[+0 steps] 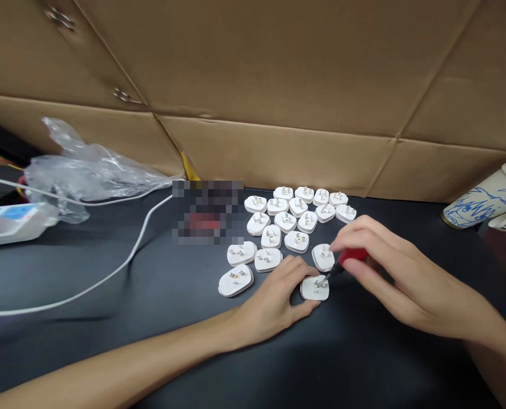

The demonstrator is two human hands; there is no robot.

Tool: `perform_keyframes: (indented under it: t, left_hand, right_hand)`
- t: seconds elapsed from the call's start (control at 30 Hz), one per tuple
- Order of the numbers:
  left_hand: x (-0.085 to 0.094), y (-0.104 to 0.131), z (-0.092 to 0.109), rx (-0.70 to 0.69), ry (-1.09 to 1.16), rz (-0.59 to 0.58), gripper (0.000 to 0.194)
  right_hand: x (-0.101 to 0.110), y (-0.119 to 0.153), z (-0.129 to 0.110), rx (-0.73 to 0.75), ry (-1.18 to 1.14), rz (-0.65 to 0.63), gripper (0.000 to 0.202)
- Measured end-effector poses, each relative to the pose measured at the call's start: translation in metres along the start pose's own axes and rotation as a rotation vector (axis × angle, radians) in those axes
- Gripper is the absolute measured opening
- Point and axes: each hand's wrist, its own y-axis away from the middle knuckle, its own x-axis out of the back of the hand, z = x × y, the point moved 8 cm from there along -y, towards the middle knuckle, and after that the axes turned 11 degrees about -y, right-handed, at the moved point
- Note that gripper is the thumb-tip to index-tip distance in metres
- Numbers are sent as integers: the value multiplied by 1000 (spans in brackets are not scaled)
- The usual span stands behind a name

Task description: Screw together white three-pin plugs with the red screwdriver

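Note:
My left hand (pixel 278 292) grips a white plug (pixel 313 291) by its edges, thumb in front and fingers behind, pressing it on the dark table. Between the fingers and thumb of my right hand (pixel 389 272) is a red-handled screwdriver (pixel 351 258). Its tip reaches down among the metal prongs of the held plug. Just behind lies another white plug (pixel 323 257), prongs up. To the left and back, several more white plugs (pixel 268 259) lie in loose rows with their prongs upward.
Upright cardboard (pixel 278 153) walls off the table's back. At the left are a crumpled clear plastic bag (pixel 95 176), a white cable (pixel 137 244) and a white device (pixel 18 224). A patterned cup (pixel 483 199) leans into view at the right. A pixelated patch hides part of the table.

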Motion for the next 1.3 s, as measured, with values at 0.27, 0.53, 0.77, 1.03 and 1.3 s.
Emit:
perform_keyframes:
  t: [0.27,0.53,0.77,1.03,1.3]
  left_hand:
    - [-1,-1,0,3,-8,-13,25]
    - [0,0,1,-3,-18,-6,24]
    - [0,-1,3,-1,-17,-11,22]
    - [1,-1,3,12,-8,-18,22]
    - [1,0,2,9,-2,-11,24]
  right_hand:
    - [3,1,6,-96,52,104,9]
    - [-2,5,-5,24,-121,-201,28]
    - [9,2,-5,66,161,217,10]
    - [1,4,-5,66,-108,-152,22]
    - [-9,8,-4,-73,-49,31,19]
